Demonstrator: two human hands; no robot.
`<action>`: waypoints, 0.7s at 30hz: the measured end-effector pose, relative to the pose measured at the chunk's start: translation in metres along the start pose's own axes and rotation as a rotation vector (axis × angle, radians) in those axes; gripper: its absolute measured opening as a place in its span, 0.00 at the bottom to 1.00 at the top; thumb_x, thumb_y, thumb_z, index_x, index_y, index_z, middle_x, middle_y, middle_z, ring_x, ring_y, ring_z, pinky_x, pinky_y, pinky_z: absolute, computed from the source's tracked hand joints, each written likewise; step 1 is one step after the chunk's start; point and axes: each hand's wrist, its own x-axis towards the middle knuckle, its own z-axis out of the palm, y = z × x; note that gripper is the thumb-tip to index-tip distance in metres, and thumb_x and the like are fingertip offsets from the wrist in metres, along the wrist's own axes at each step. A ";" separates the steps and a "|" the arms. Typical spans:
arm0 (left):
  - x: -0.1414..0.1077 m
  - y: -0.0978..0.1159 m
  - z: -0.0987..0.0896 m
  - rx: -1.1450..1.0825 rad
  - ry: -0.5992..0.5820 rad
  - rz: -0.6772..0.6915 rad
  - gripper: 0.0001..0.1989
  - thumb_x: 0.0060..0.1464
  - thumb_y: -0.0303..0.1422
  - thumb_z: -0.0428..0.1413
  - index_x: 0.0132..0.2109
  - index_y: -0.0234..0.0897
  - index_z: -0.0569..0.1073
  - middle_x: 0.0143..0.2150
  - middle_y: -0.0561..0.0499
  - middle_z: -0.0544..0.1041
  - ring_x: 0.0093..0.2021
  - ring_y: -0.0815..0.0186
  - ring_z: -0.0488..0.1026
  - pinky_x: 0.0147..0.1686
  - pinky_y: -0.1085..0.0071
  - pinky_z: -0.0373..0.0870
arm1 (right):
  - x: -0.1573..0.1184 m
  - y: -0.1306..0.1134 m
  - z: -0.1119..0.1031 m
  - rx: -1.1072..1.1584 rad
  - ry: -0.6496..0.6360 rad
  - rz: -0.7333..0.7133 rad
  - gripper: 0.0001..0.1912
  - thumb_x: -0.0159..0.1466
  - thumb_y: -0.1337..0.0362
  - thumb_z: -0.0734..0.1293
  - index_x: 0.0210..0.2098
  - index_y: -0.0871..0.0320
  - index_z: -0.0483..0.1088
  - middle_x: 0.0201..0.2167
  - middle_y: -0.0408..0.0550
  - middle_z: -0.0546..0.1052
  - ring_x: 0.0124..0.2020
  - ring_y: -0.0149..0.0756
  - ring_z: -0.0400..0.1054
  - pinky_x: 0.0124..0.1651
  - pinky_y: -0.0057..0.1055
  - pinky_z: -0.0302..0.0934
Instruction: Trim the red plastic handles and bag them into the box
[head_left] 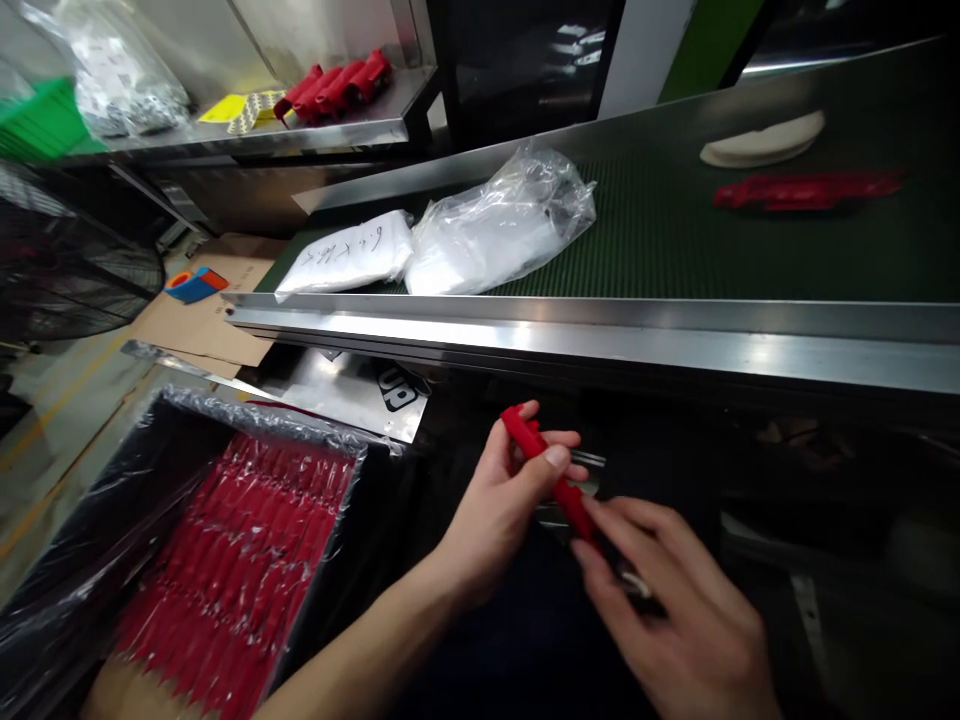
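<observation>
A slim red plastic part (519, 428) is held slantwise in front of the conveyor's near edge. My left hand (501, 490) closes on its upper half, with the thumb lying across it. At the lower end, my right hand (675, 590) pinches the same part between thumb and fingers. A small pale object (634, 580) shows under the right fingers, too blurred to name. Further off, another red part (810, 190) lies on the green conveyor belt (652, 240), beside a cream-coloured curved piece (765, 140).
The conveyor's metal rail (525, 322) runs across, just beyond my hands. White packs in clear plastic (495, 230) lie on the belt. At lower left stands a plastic-lined box (349, 490) of red parts. Several red pieces (337, 88) sit on a metal shelf, with a fan (67, 240) below.
</observation>
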 end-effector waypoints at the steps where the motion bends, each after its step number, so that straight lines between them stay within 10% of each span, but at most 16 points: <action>1: -0.001 -0.001 0.001 -0.020 -0.004 -0.004 0.25 0.58 0.35 0.59 0.60 0.40 0.60 0.53 0.42 0.74 0.41 0.64 0.75 0.37 0.70 0.72 | 0.000 0.001 -0.002 -0.068 -0.033 -0.132 0.17 0.63 0.70 0.68 0.51 0.54 0.73 0.44 0.49 0.74 0.39 0.31 0.73 0.39 0.21 0.69; 8: -0.013 -0.006 -0.002 0.002 -0.140 -0.077 0.21 0.60 0.39 0.56 0.58 0.41 0.62 0.35 0.53 0.72 0.22 0.75 0.65 0.20 0.79 0.59 | 0.023 0.005 -0.033 -0.171 0.039 -0.036 0.21 0.66 0.58 0.66 0.58 0.52 0.65 0.49 0.44 0.74 0.41 0.30 0.73 0.40 0.21 0.70; 21: -0.038 0.007 0.005 0.357 -0.108 -0.023 0.21 0.62 0.49 0.53 0.58 0.50 0.67 0.30 0.56 0.68 0.28 0.73 0.66 0.27 0.77 0.63 | 0.042 0.007 -0.055 -0.451 -0.069 -0.594 0.29 0.60 0.74 0.67 0.62 0.59 0.66 0.51 0.51 0.74 0.47 0.39 0.70 0.47 0.36 0.63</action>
